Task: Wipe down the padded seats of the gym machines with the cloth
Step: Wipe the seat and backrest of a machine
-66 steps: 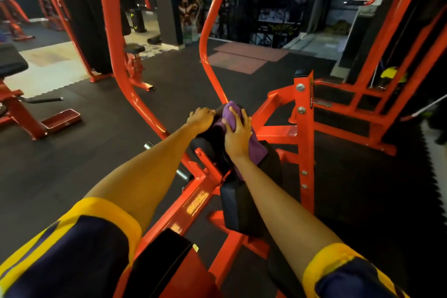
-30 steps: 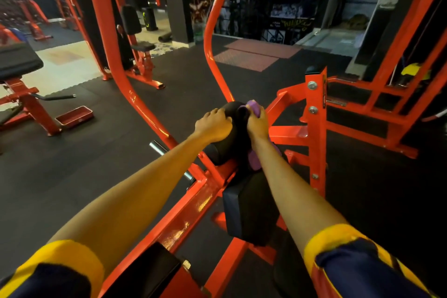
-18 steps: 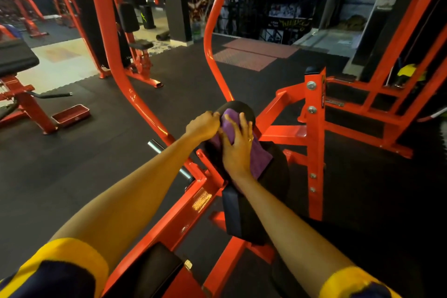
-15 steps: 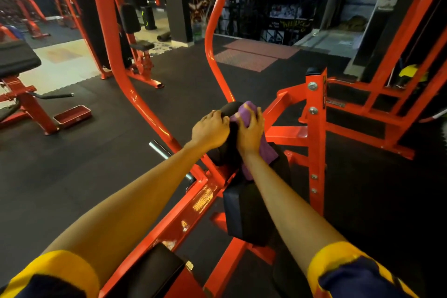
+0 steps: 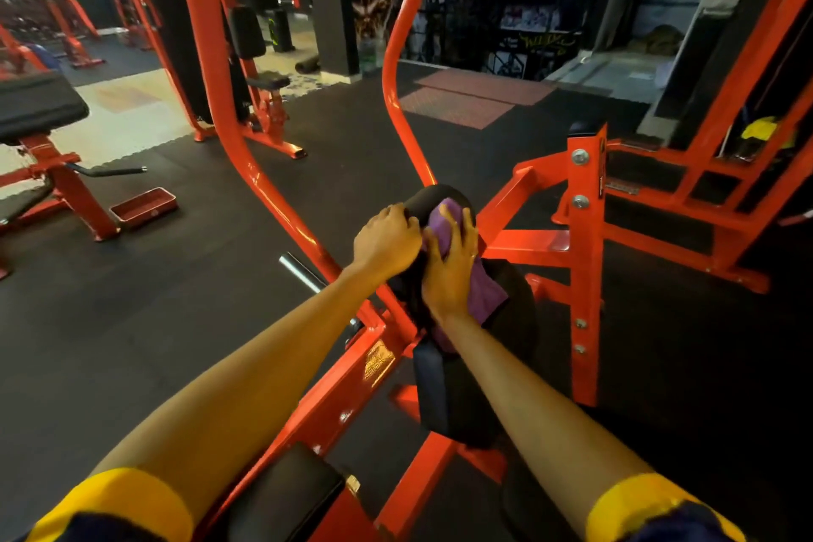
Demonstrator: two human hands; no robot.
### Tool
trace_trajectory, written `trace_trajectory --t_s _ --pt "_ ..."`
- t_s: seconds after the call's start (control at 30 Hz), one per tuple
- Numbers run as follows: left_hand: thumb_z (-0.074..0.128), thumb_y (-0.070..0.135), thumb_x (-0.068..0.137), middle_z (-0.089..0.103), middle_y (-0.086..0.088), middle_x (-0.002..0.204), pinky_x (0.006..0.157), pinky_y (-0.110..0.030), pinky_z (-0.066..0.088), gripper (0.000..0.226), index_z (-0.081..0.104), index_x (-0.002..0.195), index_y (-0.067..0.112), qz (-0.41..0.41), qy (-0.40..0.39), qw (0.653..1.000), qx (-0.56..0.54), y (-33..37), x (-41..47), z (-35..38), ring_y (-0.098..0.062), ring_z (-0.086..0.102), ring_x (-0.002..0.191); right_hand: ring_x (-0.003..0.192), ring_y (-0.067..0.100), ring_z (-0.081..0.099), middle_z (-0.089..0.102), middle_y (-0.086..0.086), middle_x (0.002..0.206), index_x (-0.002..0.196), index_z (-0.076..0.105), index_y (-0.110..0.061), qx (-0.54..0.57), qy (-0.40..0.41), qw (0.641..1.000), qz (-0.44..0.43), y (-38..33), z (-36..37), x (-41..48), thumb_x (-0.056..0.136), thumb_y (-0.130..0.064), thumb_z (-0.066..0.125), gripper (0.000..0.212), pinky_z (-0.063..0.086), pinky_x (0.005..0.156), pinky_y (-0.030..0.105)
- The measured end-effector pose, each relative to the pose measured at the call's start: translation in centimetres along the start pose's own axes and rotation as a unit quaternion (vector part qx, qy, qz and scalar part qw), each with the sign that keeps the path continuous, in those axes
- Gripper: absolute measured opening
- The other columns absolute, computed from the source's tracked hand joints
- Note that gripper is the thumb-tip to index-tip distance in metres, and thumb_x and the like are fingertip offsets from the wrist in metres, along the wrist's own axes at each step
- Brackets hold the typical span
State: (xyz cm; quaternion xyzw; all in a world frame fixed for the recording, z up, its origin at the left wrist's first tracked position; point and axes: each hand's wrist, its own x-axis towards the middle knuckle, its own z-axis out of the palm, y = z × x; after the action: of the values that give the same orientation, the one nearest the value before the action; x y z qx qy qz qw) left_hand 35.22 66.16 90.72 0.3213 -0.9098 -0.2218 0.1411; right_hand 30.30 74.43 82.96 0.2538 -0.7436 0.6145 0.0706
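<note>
A black padded roller (image 5: 433,196) tops the orange machine frame (image 5: 585,242) in the middle of the head view. My left hand (image 5: 387,240) grips the roller's left side. My right hand (image 5: 451,268) presses a purple cloth (image 5: 481,293) flat against the pad, fingers spread over it; the cloth hangs down to the right of my wrist. Below it sits a larger black pad (image 5: 462,392). Another black seat pad (image 5: 286,497) lies near the bottom edge between my arms.
Two orange uprights (image 5: 228,110) rise on either side of the roller. A black bench (image 5: 39,101) with an orange tray (image 5: 143,205) stands at the left. More orange frames (image 5: 721,172) fill the right. Black rubber floor (image 5: 132,312) surrounds the machine.
My right hand has been rubbing the cloth back and forth over the roller, sliding down and up again. My left hand stays clamped on the roller's left side.
</note>
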Motion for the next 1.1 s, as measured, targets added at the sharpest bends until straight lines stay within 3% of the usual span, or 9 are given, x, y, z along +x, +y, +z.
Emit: trace_trajectory --t_s 0.13,0.23,0.37,0.5,0.63,0.73,0.83,0.93,1.1 --pt "0.037 0.021 0.104 0.051 -0.009 0.15 0.109 -0.041 0.039 0.042 0.053 0.143 0.016 0.056 0.029 0.998 -0.011 0.2 -0.4 -0.3 -0.031 0.047 0.137 0.147 0.036 0.036 0.042 0.02 0.156 0.147 0.051 -0.009 0.034 0.0 0.997 0.069 1.6 -0.4 6.9 0.084 -0.059 0.051 0.08 0.026 0.121 0.052" --pt "0.037 0.023 0.106 0.054 -0.013 0.147 0.109 -0.04 0.04 0.042 0.054 0.143 0.013 -0.034 -0.017 0.993 -0.115 -2.1 1.6 -1.0 -0.034 0.05 0.134 0.15 0.036 0.031 0.039 0.019 0.159 0.149 0.051 -0.01 0.017 0.012 0.997 0.073 1.2 -0.1 5.5 0.095 -0.045 0.059 0.064 0.019 0.125 0.045" --pt "0.032 0.049 0.106 0.052 -0.021 0.146 0.108 -0.04 0.039 0.061 0.052 0.143 0.006 -0.153 -0.082 0.969 -0.173 -3.2 2.2 -0.9 -0.037 0.051 0.133 0.156 0.028 0.017 0.031 0.003 0.166 0.152 0.047 -0.026 -0.026 -0.006 0.999 -0.032 -1.0 0.5 -1.3 0.101 -0.044 0.051 0.055 0.011 0.125 0.043" --pt "0.029 0.034 0.107 0.053 -0.022 0.144 0.105 -0.043 0.039 0.049 0.052 0.14 0.006 -0.079 -0.037 0.993 -0.079 -1.9 1.2 -0.4 -0.04 0.05 0.131 0.156 0.027 0.015 0.028 0.002 0.167 0.152 0.046 -0.027 -0.025 -0.041 0.997 -0.058 0.4 -0.3 -1.0 0.101 -0.046 0.05 0.055 0.011 0.127 0.045" --pt "0.037 0.019 0.104 0.051 -0.015 0.149 0.111 -0.04 0.034 0.043 0.05 0.143 0.006 0.04 0.056 0.997 -0.019 0.0 -1.2 0.8 -0.034 0.046 0.137 0.146 0.038 0.038 0.045 0.021 0.153 0.143 0.054 -0.007 0.046 -0.014 0.997 0.055 1.1 -1.0 5.9 0.088 -0.042 0.058 0.066 0.026 0.122 0.052" --pt "0.036 0.016 0.103 0.054 -0.01 0.147 0.11 -0.04 0.04 0.045 0.052 0.145 0.016 0.015 0.056 0.993 -0.1 -1.2 -0.6 0.1 -0.031 0.049 0.136 0.147 0.038 0.036 0.046 0.019 0.153 0.143 0.055 -0.006 0.011 -0.013 0.997 0.082 0.7 -0.4 7.2 0.093 -0.035 0.065 0.059 0.024 0.122 0.052" --pt "0.037 0.027 0.104 0.063 -0.016 0.133 0.097 -0.038 0.045 0.035 0.066 0.121 0.015 -0.097 -0.009 0.975 -0.2 -3.5 1.6 -0.7 -0.035 0.058 0.124 0.155 0.031 0.021 0.036 0.007 0.163 0.151 0.049 -0.014 -0.05 0.003 0.999 0.01 -0.9 0.6 2.6 0.101 -0.03 0.06 0.054 0.011 0.125 0.05" --pt "0.033 0.046 0.106 0.059 -0.021 0.137 0.106 -0.04 0.043 0.056 0.061 0.133 0.006 -0.176 -0.047 0.957 -0.226 -4.0 1.8 -0.5 -0.037 0.056 0.126 0.157 0.022 0.01 0.03 -0.002 0.166 0.152 0.046 -0.028 -0.051 -0.061 0.995 -0.065 -1.1 0.4 -1.7 0.101 -0.045 0.049 0.054 -0.003 0.122 0.036" --pt "0.025 0.036 0.108 0.057 -0.021 0.137 0.106 -0.044 0.042 0.049 0.056 0.135 0.009 -0.108 -0.012 0.982 -0.151 -2.6 0.5 -0.1 -0.04 0.053 0.127 0.156 0.031 0.017 0.034 0.006 0.164 0.149 0.044 -0.029 -0.075 -0.069 0.991 -0.083 0.2 -1.2 2.9 0.102 -0.033 0.057 0.049 0.007 0.126 0.047"
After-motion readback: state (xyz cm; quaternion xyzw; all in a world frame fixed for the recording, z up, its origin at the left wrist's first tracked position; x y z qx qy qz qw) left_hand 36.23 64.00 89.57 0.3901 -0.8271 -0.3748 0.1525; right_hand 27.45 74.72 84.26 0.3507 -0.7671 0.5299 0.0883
